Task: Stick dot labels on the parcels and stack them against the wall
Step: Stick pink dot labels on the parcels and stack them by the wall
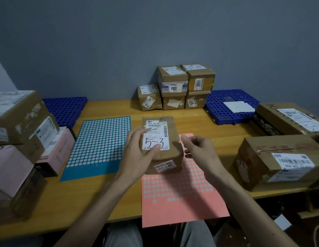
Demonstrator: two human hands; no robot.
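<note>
Cardboard parcel (170, 154) steadied under the flat left hand (137, 152); the curled right hand (199, 150), grip unclear, likely sticks a dot next.

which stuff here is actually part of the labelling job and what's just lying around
Job: parcel marked 5-3, left hand resting on it, right hand beside it, pink dot sheet, blue dot sheet, stacked parcels by the wall.
Lying about: blue perforated trays, white paper on the right one.
</note>
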